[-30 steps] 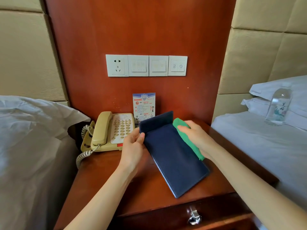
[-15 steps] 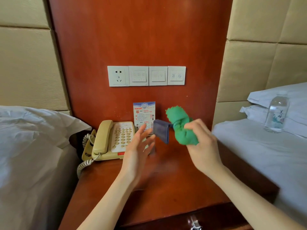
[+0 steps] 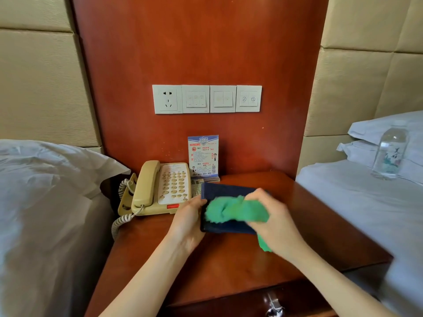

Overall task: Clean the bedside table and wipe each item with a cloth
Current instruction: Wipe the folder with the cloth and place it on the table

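Green cloth bunched in closed right hand against navy folder; left hand gripped folder's left edge.

The scene is being lit softly and evenly, with no hard highlights being thrown anywhere. A faint sheen is being picked up along the bedside table top at its right side, and gentle shadow is being cast into the gap beside the telephone. The green cloth and the right hand are being smeared by motion blur, their edges being lost. The printed card is being rendered too small for its text to be read. Straight lines of the wall panels are being bowed toward the frame's edges by the wide lens, and the lower right corner is being softened noticeably.
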